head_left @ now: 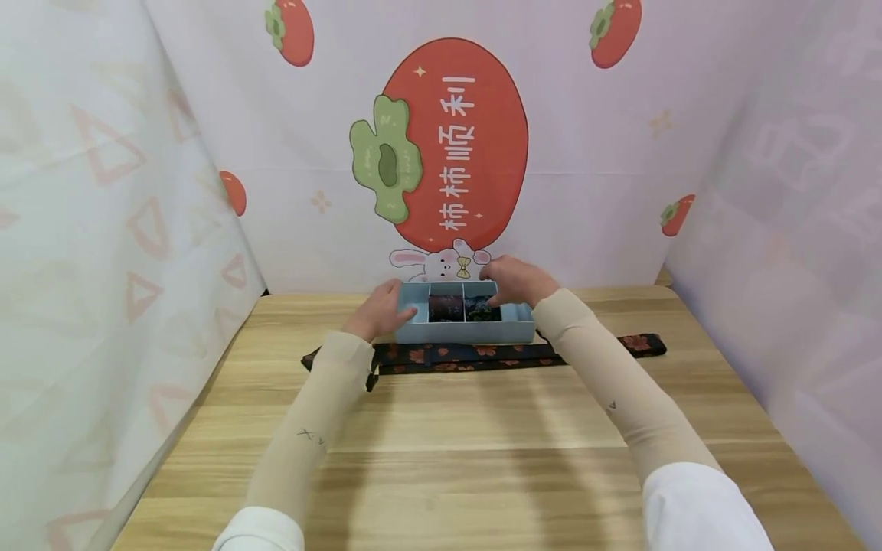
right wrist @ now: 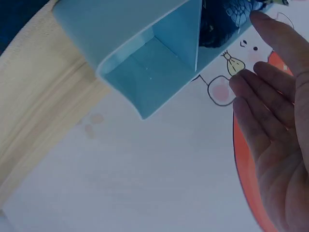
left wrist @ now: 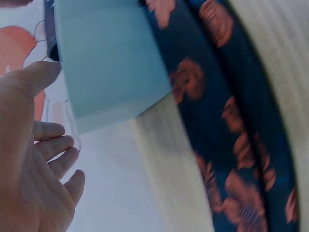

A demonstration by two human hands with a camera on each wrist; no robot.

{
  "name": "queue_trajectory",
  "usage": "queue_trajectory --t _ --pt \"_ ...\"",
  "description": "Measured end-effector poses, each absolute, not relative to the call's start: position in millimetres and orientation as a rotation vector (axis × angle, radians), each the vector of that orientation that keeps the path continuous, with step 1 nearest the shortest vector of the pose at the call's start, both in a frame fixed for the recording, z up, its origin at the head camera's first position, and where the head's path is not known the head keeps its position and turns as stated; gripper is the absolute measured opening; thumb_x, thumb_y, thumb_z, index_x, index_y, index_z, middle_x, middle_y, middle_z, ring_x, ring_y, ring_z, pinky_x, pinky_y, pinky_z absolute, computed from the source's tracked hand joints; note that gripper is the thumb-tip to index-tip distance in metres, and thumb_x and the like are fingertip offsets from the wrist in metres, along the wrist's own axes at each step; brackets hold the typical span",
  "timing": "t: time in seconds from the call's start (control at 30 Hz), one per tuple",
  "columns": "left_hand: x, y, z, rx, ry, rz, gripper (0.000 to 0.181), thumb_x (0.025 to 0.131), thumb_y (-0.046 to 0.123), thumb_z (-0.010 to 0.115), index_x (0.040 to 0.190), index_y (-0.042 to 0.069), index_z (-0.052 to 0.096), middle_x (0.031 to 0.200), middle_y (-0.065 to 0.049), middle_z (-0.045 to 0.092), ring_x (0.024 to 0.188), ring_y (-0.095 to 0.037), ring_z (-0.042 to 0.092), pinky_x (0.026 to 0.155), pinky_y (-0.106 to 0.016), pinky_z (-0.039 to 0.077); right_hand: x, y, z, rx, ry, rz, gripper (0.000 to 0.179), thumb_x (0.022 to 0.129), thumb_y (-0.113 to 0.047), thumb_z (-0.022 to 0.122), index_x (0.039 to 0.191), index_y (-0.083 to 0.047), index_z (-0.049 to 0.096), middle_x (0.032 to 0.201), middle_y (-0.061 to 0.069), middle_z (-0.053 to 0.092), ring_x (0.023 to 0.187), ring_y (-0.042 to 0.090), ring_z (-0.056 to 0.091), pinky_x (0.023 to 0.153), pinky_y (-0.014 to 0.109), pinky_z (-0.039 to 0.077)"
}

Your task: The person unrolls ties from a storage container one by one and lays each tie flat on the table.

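A light blue divided box (head_left: 468, 332) stands at the back of the table. Its two middle compartments hold a dark reddish roll of cloth (head_left: 446, 308) and a dark roll with a pale pattern (head_left: 482, 309). My left hand (head_left: 375, 310) is at the box's left end, fingers relaxed, thumb tip right at the rim in the left wrist view. Above the box's right half is my right hand (head_left: 518, 282), its thumb near the patterned roll; in the right wrist view its fingers are extended. A long dark cloth strip with reddish flowers (head_left: 475, 356), like a folded necktie, lies along the box's front.
The wooden table (head_left: 441, 451) reaches back to a white cloth backdrop (head_left: 586, 222) printed with persimmons and a rabbit. White cloth sides (head_left: 103, 306) stand at left and right. The flowered strip runs past the box at both ends.
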State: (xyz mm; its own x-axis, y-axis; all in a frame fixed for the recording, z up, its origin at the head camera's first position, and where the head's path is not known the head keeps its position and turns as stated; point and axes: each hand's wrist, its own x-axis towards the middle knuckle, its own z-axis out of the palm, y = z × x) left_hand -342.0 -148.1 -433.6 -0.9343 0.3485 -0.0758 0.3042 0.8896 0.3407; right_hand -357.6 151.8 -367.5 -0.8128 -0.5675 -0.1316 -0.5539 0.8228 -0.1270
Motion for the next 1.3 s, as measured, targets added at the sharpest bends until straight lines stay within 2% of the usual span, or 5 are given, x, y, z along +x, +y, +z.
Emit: queue_trajectory --t 0.2,0.4,0.6,0.83,1.3 --pt "-342.9 -138.3 -453.1 0.530 2.942 0.448 0.085 0.110 0.043 0.051 0.165 -0.009 0.012 0.176 -0.025 0.013 0.165 -0.038 0.013 0.135 -0.048 0.015 -364.6 132.1 -378.9 -0.825 2.771 0.040 0.053 0.091 -0.022 0.085 0.137 -0.004 0.069 0.136 0.014 0.071 0.122 0.028 0.070 0.103 0.044 0.059" --pt "-335.5 -129.0 -459.1 0.486 2.985 0.341 0.080 0.112 0.044 0.042 0.167 -0.004 0.008 0.178 -0.021 0.007 0.166 -0.036 0.006 0.136 -0.049 0.013 -369.0 124.3 -387.8 -0.820 2.715 0.171 0.046 0.092 -0.015 0.084 0.134 -0.006 0.070 0.119 0.010 0.077 0.100 0.021 0.072 0.089 0.038 0.062" --pt "-330.0 -122.3 -463.4 0.467 3.043 0.278 0.076 0.112 0.042 0.035 0.168 -0.001 0.008 0.178 -0.018 0.007 0.167 -0.033 0.005 0.135 -0.050 0.014 -372.8 119.7 -395.3 -0.774 2.708 0.244 0.018 0.096 -0.004 0.074 0.114 -0.008 0.074 0.097 0.007 0.074 0.081 0.018 0.063 0.071 0.033 0.051" --pt "-333.6 -119.0 -466.7 0.453 3.029 0.211 0.076 0.112 0.043 0.034 0.169 0.000 0.007 0.179 -0.016 0.006 0.167 -0.031 0.004 0.136 -0.047 0.012 -377.3 116.7 -417.7 -0.690 2.724 0.240 0.010 0.100 -0.004 0.069 0.109 -0.005 0.073 0.089 0.009 0.073 0.073 0.018 0.061 0.069 0.034 0.057" --pt "-333.1 -126.6 -466.6 0.437 3.078 0.188 0.075 0.111 0.041 0.033 0.168 -0.002 0.012 0.178 -0.017 0.009 0.167 -0.032 0.008 0.136 -0.046 0.012 -390.9 112.4 -431.4 -0.830 2.717 0.201 0.008 0.100 -0.011 0.072 0.097 -0.004 0.073 0.074 0.007 0.066 0.062 0.017 0.060 0.059 0.029 0.051"
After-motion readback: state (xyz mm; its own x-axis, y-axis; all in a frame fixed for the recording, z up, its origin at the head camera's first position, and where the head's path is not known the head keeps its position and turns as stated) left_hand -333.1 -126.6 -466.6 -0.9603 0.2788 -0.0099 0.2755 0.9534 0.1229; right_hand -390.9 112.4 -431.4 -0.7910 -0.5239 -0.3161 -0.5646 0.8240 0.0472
